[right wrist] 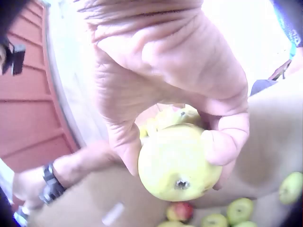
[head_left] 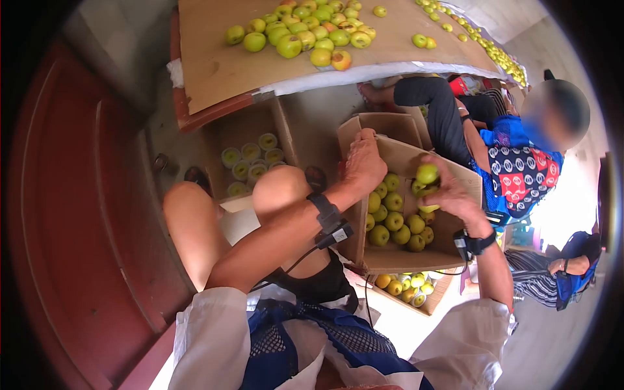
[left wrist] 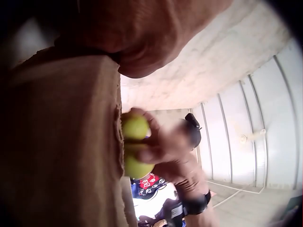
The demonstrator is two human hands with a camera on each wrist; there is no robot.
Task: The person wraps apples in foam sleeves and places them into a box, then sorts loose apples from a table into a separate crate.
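Note:
An upright cardboard box [head_left: 416,263] holds several green apples [head_left: 394,221]. My left hand [head_left: 364,164] grips the box's upper left edge; in the left wrist view that hand [left wrist: 142,35] lies over the cardboard wall [left wrist: 71,142]. Over the right part of the box, my right hand [head_left: 456,195] holds a green apple [head_left: 427,173] and at least one more. The right wrist view shows this hand [right wrist: 175,71] pinching an apple [right wrist: 180,161] between thumb and fingers, with more green behind it. Two apples, one [left wrist: 135,126] above the other [left wrist: 137,163], show in the left wrist view.
A cardboard-topped table [head_left: 214,71] with many apples stands ahead. Left of the box, another carton [head_left: 284,123] contains wrapped apples. A lower carton [head_left: 426,309] of apples sits nearest my lap. A seated person [head_left: 520,169] is at the right, a red door [head_left: 78,195] at the left.

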